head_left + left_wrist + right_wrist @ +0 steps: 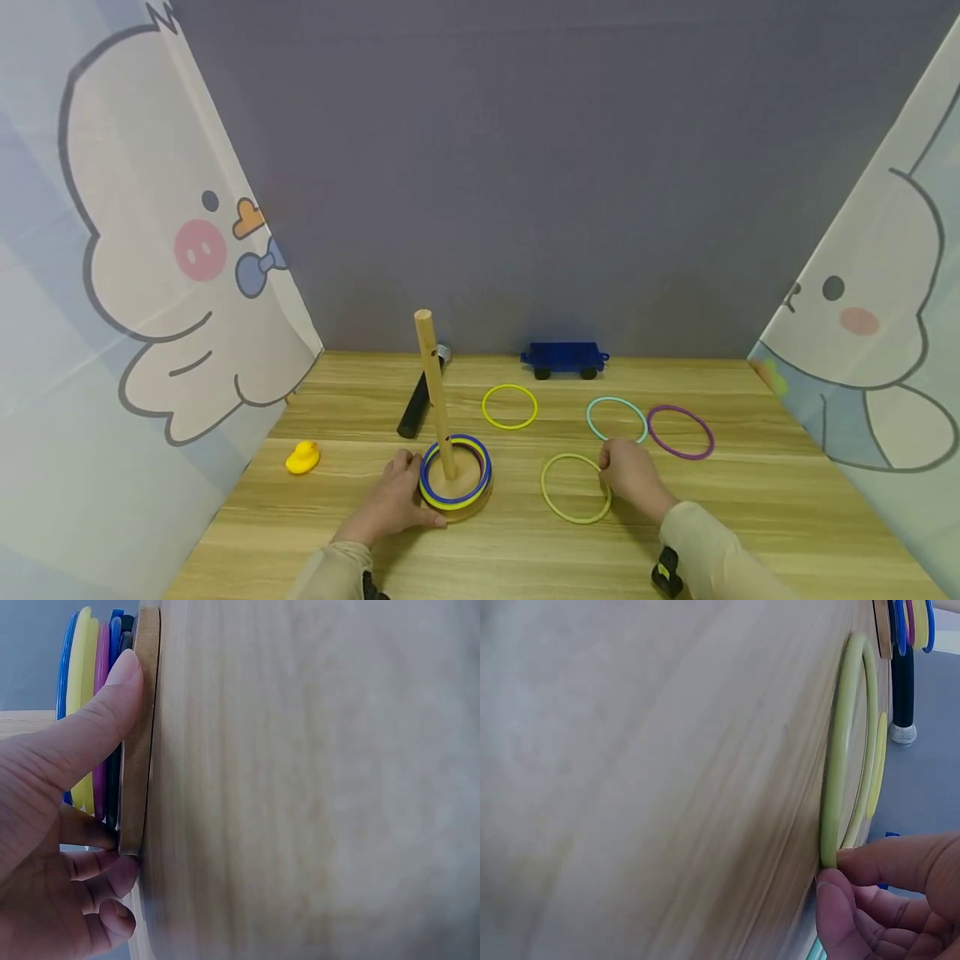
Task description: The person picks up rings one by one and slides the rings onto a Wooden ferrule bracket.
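My left hand (390,500) grips the edge of a round wooden base (137,780), with the thumb on the near side and the fingers curled at the left. From that base rises a wooden peg (432,375). Around its foot lie several stacked rings, with a blue ring (490,471) topmost; yellow, purple and dark ones show below it in the left wrist view. To the right, my right hand (636,477) pinches the right side of a pale yellow-green ring (831,780) between thumb and index finger. This ring is close over the table.
Beyond my right hand lie a light-blue ring (588,418) and a purple ring (711,435). A yellow ring (484,412) lies farther back. Behind the peg is a black-handled tool (415,408). A blue toy wagon (564,357) stands by the grey back wall, a rubber duck (303,457) at left.
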Demonstrator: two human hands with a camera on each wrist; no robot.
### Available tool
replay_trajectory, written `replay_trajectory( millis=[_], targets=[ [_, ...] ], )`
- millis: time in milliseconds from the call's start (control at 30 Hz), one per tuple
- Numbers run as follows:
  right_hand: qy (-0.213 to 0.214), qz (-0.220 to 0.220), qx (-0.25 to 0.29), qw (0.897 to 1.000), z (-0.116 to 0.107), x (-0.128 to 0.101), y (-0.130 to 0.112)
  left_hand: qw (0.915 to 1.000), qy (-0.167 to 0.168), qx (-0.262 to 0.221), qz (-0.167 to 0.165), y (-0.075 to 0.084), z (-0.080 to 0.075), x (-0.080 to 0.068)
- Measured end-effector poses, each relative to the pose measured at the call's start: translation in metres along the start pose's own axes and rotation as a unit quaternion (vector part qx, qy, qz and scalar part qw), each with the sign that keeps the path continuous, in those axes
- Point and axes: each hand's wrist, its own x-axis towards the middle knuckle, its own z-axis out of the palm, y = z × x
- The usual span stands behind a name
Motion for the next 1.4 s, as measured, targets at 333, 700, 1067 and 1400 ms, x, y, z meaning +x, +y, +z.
replay_trajectory(
  millis=[333, 700, 1067, 1400],
  targets=[
    [-0.019, 0.011, 0.032, 0.999, 0.002, -0.009, 0.0, 1.0, -0.001, -0.003, -0.002, 0.002, -0.001, -0.001],
    [-0.114, 0.093, 0.275, 0.95, 0.002, -0.024, -0.004, 1.0, -0.003, -0.005, -0.005, 0.001, -0.001, -0.001],
    [-0.166, 0.031, 0.416, 0.893, -0.016, -0.034, -0.008, 1.0, 0.001, -0.003, -0.001, 0.002, -0.001, -0.001],
    [-0.155, 0.021, 0.457, 0.876, -0.039, -0.034, -0.025, 1.0, 0.001, -0.004, -0.001, 0.001, 0.001, 0.0]
  ],
)
